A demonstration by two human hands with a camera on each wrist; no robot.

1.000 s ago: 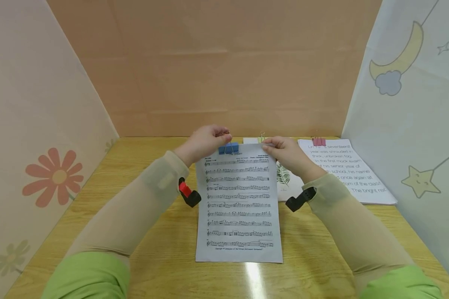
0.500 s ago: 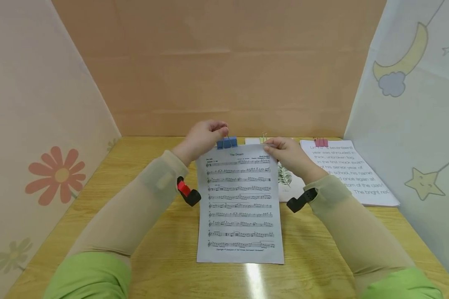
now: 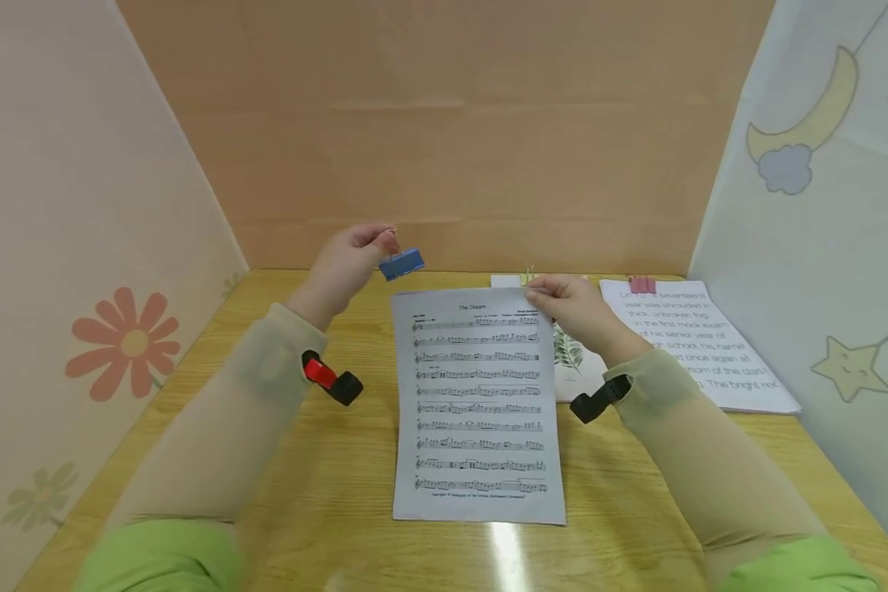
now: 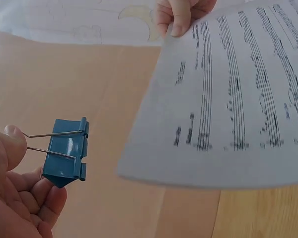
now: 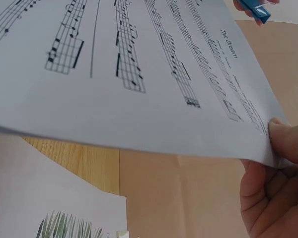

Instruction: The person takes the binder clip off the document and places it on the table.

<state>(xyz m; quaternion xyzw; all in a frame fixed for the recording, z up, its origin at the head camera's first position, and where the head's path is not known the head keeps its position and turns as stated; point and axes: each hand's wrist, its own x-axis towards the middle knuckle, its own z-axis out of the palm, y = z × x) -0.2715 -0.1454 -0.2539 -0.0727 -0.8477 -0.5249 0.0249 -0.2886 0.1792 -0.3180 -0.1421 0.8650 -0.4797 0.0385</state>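
Observation:
A blue binder clip hangs from my left hand, whose thumb and fingers pinch its wire handles. In the left wrist view the binder clip is apart from the paper, with nothing in its mouth. My right hand pinches the upper right corner of the sheet music, titled "The Dream". The sheets hang upright toward me over the table, and their upper left corner is free. In the right wrist view my thumb lies on the printed face, with fingers curled behind the paper.
Behind the sheet music, partly hidden, lies a page with a green leaf print and a yellow binder clip. At the right, a stack of text pages carries a pink binder clip. Patterned side walls and a brown back wall enclose the wooden table.
My left hand has pulled the blue binder clip off the top edge of the sheet music and moved it up and left. My right hand keeps its grip on the corner.

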